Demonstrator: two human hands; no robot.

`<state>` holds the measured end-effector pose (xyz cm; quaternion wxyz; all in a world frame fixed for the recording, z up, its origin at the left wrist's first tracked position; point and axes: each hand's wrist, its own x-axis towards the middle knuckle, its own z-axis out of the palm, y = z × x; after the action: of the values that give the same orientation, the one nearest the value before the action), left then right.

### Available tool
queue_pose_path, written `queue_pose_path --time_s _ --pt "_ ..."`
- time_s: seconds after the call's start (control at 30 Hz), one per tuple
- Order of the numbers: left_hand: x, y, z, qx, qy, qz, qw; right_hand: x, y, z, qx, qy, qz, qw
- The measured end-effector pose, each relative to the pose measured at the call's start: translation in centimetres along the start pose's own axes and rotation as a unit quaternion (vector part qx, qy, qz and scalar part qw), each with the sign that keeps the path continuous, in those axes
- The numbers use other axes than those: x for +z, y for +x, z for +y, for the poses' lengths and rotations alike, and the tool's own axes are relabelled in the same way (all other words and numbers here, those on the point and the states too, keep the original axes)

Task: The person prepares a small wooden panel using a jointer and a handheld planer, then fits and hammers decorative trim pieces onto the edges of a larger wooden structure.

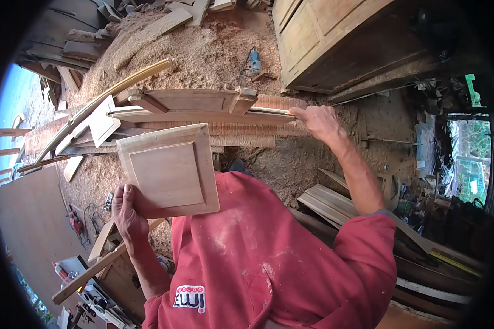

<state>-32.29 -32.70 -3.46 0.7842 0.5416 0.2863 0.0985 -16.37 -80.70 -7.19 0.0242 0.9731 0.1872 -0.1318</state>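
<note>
A square wooden panel with a raised centre field and bevelled edges is held upright in front of my chest. My left hand is closed on its lower left corner, thumb on the front face. My right hand is closed round the right end of a long wooden rail with a groove along its edge. That rail belongs to a partly assembled frame lying on planks. Beyond it, another panel sits between two short upright pieces. My right fingertips are partly hidden.
Rough planks support the frame. A blue power tool lies on sawdust at the far side. A large wooden cabinet stands far right, with stacked boards nearer. Long strips lie left; a wooden bar slants lower left.
</note>
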Motion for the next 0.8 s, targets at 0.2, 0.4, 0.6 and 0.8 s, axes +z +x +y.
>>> queue_pose_path --time_s 0.2,0.4,0.6,0.8 --pt "1.1 -1.1 -0.3 -0.007 0.06 -0.036 0.997 1.2 2.6 -0.4 -0.023 -0.086 -0.03 0.996" --pt "0.7 -1.1 -0.5 -0.007 0.054 -0.035 0.998 3.1 4.7 -1.9 -0.018 -0.175 -0.091 0.98" --pt "1.4 -1.1 -0.1 -0.01 0.059 -0.04 0.997 5.5 6.2 -4.0 -0.071 -0.229 -0.034 0.97" --pt "0.7 -0.8 -0.2 -0.013 0.052 -0.047 0.997 6.2 5.3 -4.8 -0.087 -0.24 -0.018 0.967"
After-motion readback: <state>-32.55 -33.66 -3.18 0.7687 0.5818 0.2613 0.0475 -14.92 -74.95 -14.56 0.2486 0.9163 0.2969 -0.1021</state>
